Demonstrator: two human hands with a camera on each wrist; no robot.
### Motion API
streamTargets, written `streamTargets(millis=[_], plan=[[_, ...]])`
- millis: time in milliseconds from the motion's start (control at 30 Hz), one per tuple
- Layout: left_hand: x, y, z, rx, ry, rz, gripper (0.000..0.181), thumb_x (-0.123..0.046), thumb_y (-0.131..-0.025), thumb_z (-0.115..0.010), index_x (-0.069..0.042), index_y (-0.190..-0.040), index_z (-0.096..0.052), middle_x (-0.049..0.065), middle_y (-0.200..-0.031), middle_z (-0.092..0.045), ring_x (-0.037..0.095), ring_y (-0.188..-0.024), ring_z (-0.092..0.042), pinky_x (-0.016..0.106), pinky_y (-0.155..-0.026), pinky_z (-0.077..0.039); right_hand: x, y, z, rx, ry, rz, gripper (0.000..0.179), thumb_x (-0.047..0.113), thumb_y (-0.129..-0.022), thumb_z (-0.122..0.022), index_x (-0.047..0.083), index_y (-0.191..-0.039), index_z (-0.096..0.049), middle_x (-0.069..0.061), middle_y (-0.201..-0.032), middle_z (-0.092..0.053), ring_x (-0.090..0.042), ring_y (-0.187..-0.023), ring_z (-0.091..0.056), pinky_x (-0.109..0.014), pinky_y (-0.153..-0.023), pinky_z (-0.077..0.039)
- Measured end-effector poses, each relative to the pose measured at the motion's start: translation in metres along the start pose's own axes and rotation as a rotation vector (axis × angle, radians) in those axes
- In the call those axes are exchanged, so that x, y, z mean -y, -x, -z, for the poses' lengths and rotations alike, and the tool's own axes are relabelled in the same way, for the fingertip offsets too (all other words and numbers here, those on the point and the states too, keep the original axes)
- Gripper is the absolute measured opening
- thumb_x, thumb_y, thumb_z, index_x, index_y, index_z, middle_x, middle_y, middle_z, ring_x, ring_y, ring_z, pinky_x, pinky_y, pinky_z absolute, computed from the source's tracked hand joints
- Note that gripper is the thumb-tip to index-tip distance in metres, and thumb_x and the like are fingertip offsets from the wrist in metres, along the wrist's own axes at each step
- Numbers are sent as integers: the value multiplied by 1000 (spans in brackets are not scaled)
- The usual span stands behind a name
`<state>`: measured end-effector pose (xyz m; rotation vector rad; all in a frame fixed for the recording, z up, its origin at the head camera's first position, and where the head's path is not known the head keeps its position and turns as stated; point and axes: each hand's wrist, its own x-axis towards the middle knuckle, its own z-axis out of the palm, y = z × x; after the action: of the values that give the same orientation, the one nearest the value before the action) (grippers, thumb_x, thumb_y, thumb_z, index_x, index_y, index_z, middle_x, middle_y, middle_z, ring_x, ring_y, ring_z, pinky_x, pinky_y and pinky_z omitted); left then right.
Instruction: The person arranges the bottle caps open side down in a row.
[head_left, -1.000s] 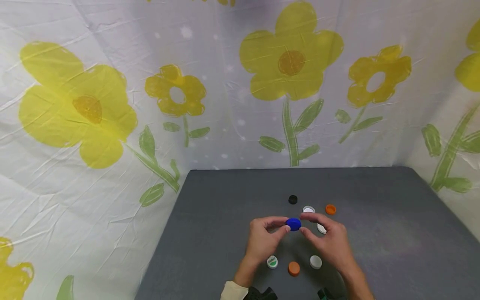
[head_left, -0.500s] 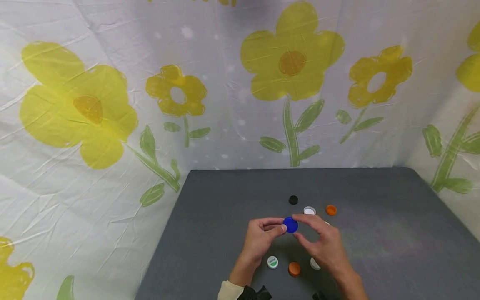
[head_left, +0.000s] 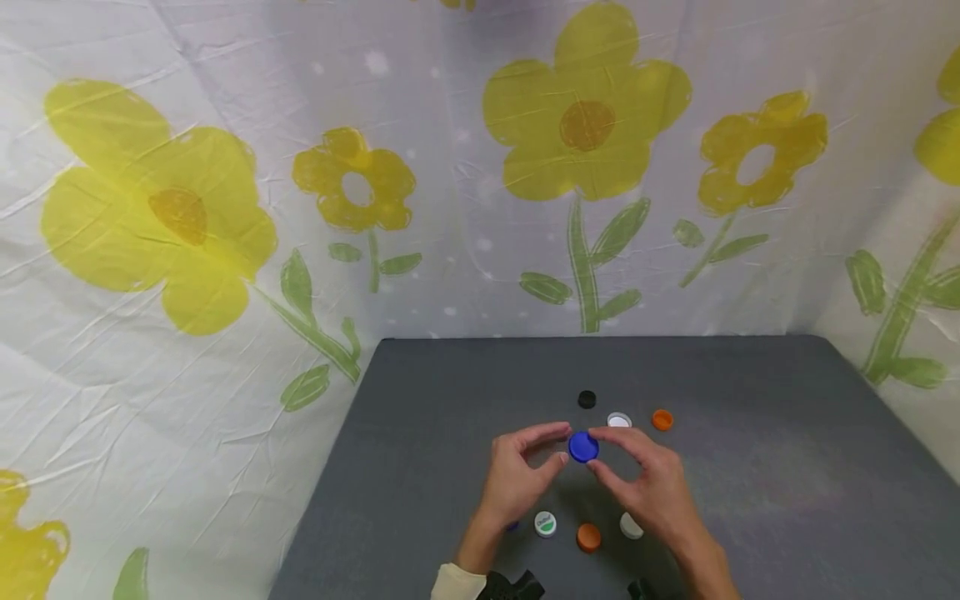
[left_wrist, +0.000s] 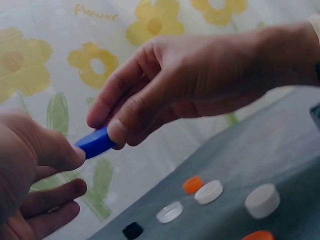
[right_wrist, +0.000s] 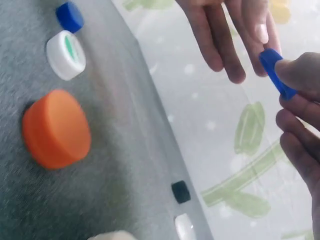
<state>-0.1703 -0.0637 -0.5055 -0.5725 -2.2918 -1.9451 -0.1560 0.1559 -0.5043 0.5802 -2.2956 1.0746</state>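
A round blue bottle cap (head_left: 583,447) is pinched between the thumb and index finger of my right hand (head_left: 651,473), above the table. My left hand (head_left: 517,479) faces it from the other side. Its thumb and index finger are spread close to the cap's left edge. In the left wrist view the blue cap (left_wrist: 95,143) is seen edge-on between the hands, with the left thumb (left_wrist: 70,152) right at its rim. The right wrist view shows the right thumb (right_wrist: 302,75) over the blue cap (right_wrist: 276,75), with left fingers hanging behind it.
On the grey table (head_left: 435,400) lie a white cap with green print (head_left: 545,524), an orange cap (head_left: 588,537) and a white cap (head_left: 631,527) nearer me. Farther back are black (head_left: 587,399), white (head_left: 618,420) and orange (head_left: 662,419) caps. Another blue cap (right_wrist: 70,16) lies by the printed one.
The blue cap has passed from the left fingers to the right ones and turned its face toward the head camera. The left thumb and index finger have spread and drawn slightly back.
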Motion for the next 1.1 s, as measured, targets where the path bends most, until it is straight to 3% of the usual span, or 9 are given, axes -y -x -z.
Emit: streamTargets(millis=[100,200,333,433,567,800,1100], plan=[[-2,1,5,5,-86,-53,35,-8,-98,-81,-9,-133,-79,5,-131,-80,26,-125,-76,47,-112,-58,3,-4,-1,38,-9,-20,45,8,-82,-97,20,-122,-82,6,-118,-82,-20,-108,-78,-8,-100,-50],[-3,2,12,-3,-181,-91,36,-9,-96,-84,-13,-131,-81,1,-129,-81,21,-123,-77,42,-109,-60,6,-10,-2,89,-35,-28,42,11,-85,-95,20,-124,-81,8,-118,-82,-20,-108,-79,-28,-95,-62],[-4,2,25,-23,-293,-150,37,-7,-93,-87,-13,-129,-82,3,-126,-82,20,-119,-78,41,-103,-63,11,-21,-8,145,-55,-16,39,11,-87,-94,18,-123,-81,7,-118,-82,-20,-108,-79,-48,-91,-65],[-4,2,35,-35,-357,-182,36,-6,-91,-89,-10,-126,-83,5,-122,-83,21,-115,-80,42,-100,-64,15,-28,-15,166,-57,1,38,12,-86,-94,17,-121,-82,6,-116,-82,-20,-109,-79,-50,-91,-65],[-3,4,49,-34,-402,-180,35,-7,-90,-90,-8,-124,-83,7,-120,-84,21,-114,-80,42,-100,-64,20,-35,-27,197,-57,21,36,10,-84,-95,14,-118,-83,3,-113,-83,-21,-107,-79,-49,-91,-65],[7,13,64,-25,-515,-116,34,-6,-89,-90,-9,-123,-83,4,-118,-84,20,-112,-80,43,-100,-64,24,-39,-52,312,-41,-5,32,10,-87,-93,14,-117,-83,2,-113,-83,-22,-108,-78,-47,-93,-64],[25,23,74,10,-614,-35,33,-4,-88,-90,-7,-120,-83,7,-114,-85,24,-111,-81,45,-97,-65,24,-32,-85,386,16,18,27,7,-86,-91,10,-112,-83,-3,-107,-84,-23,-100,-79,-45,-89,-64]])
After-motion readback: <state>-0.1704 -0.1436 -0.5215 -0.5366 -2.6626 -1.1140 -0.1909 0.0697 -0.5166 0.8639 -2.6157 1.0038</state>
